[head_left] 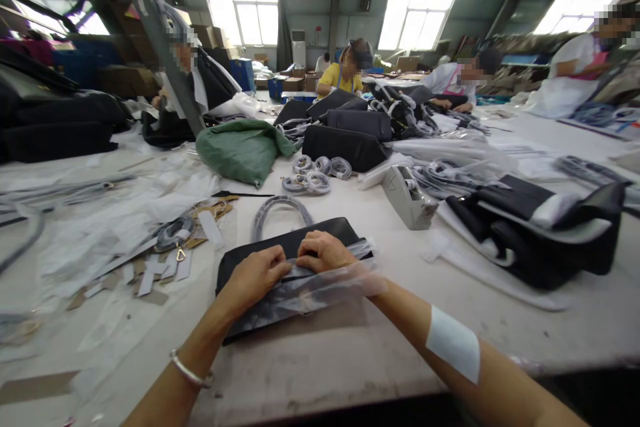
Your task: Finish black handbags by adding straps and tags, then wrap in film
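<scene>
A black handbag lies flat on the table in front of me, slightly askew. One looped handle, grey under its wrapping, rises behind it. Clear plastic film stretches across the bag's near side, over a greyish strip that looks like the other handle. My left hand is closed at the middle of the bag, thumb and fingers pinching the film. Facing it a short gap away, my right hand has its fingers curled down onto the same film. What lies under the fingertips is partly hidden.
A tape dispenser and another black bag sit to the right. Coiled straps, a green sack and piled black bags lie beyond. Paper and plastic scraps cover the left. Several co-workers are across the table.
</scene>
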A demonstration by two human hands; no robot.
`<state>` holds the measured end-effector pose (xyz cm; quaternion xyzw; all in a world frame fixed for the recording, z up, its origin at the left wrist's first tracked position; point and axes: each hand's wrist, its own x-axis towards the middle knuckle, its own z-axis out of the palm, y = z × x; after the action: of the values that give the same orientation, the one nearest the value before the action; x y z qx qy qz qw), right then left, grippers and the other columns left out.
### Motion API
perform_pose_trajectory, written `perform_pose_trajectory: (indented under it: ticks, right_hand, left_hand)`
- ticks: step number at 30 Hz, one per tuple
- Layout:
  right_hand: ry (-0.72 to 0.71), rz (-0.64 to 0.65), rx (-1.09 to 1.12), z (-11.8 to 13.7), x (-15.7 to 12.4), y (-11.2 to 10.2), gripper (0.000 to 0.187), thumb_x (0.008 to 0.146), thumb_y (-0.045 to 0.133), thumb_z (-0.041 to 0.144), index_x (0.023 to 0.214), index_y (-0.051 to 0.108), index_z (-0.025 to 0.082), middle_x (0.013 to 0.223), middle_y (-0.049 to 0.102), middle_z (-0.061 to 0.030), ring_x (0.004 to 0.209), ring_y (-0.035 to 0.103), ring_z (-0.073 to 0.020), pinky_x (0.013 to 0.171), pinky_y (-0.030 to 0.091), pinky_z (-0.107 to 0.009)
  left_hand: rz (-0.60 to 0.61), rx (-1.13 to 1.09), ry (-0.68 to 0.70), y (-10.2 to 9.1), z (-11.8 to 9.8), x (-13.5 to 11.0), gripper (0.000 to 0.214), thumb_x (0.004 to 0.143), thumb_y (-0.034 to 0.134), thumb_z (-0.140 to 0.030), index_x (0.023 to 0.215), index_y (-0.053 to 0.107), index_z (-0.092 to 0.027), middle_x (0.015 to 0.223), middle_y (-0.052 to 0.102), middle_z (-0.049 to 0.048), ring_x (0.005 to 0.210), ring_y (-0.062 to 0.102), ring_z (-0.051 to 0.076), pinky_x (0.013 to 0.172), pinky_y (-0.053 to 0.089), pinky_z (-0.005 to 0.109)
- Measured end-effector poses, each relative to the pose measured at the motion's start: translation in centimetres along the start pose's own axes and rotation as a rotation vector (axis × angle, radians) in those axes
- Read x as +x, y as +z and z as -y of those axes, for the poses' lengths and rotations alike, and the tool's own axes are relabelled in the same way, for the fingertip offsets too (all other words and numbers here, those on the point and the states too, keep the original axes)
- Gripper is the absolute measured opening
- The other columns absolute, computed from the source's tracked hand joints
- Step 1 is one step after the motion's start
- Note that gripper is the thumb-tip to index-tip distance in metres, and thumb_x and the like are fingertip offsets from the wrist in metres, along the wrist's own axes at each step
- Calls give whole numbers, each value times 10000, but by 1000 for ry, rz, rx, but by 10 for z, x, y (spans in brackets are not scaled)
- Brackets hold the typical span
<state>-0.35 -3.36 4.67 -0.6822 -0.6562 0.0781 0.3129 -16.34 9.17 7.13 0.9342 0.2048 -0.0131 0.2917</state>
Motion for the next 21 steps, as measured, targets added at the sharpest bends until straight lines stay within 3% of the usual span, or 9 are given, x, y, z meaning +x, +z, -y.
perform_pose_trajectory:
  ticks: [4,6,8,11,14,16,19,21]
  right_hand:
    - [17,25,-245,6,-9,-19,95,854,690,285,858,709,192,866,694,-46,846,613,-197,801,433,-329]
    - [57,-72,-320,3,-28,-33,164,881,651,317,983,707,201,980,709,-80,960,615,-238,895,425,-387]
    - [151,-256,-285,-5,-52,-43,302,929,566,376,1161,657,204,1185,669,-119,1157,559,-273,1024,375,-442]
    - [402,-420,-61,-25,-82,-44,576,971,373,536,1400,472,166,1459,467,-159,1385,369,-289,1150,252,-496]
    - [604,-359,207,-42,-93,-33,831,902,308,715,1480,343,120,1523,363,-187,1417,319,-307,1171,222,-510]
    - [637,-309,327,-48,-94,-31,934,823,359,801,1455,394,115,1503,395,-194,1401,346,-320,1175,218,-503]
    - [613,-301,547,-52,-94,-43,862,780,462,802,1363,529,169,1475,454,-150,1386,378,-298,1182,218,-483]
    - [609,-444,742,-52,-95,-55,745,812,480,760,1291,596,201,1429,519,-123,1344,446,-275,1163,270,-474]
  left_hand:
    - [38,-263,84,5,18,7,259,830,498,-431,704,464,-208,634,460,-54,623,440,139,591,319,243]
    - [77,-389,88,5,25,10,280,813,516,-452,701,447,-205,619,401,-69,589,373,121,562,294,236]
    - [76,-442,69,6,30,10,289,795,535,-453,688,436,-203,609,370,-77,570,329,109,542,267,232]
    - [35,-432,36,9,30,9,281,762,564,-415,650,421,-201,588,354,-82,556,304,100,529,239,230]
    - [34,-458,17,7,26,7,290,743,586,-423,641,434,-197,574,357,-81,549,295,97,522,226,230]
    - [53,-488,13,5,23,6,315,740,599,-454,645,450,-193,575,363,-79,549,293,96,520,226,230]
    - [70,-522,-3,2,22,4,349,742,597,-470,618,416,-198,562,342,-80,538,279,92,511,212,231]
    - [64,-558,-19,2,23,2,374,733,597,-464,591,365,-207,543,307,-84,520,253,86,498,182,234]
